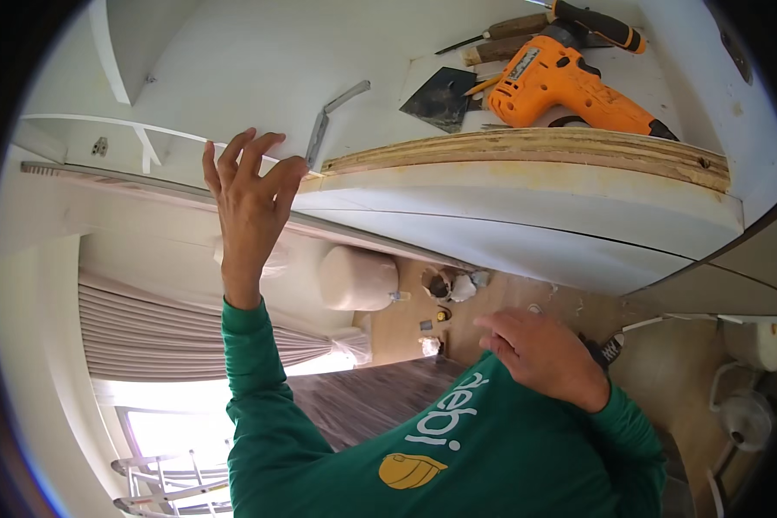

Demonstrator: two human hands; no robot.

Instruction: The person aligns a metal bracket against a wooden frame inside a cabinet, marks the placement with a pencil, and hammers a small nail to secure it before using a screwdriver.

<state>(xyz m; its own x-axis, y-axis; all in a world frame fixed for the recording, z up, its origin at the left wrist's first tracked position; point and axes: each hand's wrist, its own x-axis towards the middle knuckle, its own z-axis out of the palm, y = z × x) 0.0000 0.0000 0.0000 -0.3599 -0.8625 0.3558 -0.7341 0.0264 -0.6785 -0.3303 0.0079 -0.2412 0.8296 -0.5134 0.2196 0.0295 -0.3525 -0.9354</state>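
My left hand (pixel 255 186) is raised at the cabinet's edge, its thumb and index finger pinched on a thin white strip (pixel 177 131) while the other fingers fan out. The strip curves away to the left and ends near the raw plywood edge (pixel 527 148) of the white panel. Just beyond the pinch lies a bent grey metal piece (pixel 319 136) on the white surface; its kind is unclear. My right hand (pixel 548 356) hovers before my green shirt, fingers pointing left, with nothing visible in it.
An orange power drill (pixel 544 82), a screwdriver (pixel 604 26), a pencil (pixel 483 85), and a black square plate (pixel 440 99) lie inside the cabinet at the right. Below are a wrapped roll-shaped object (pixel 358 278), a curtain (pixel 177 332), a ladder (pixel 168 488) and a fan (pixel 745 420).
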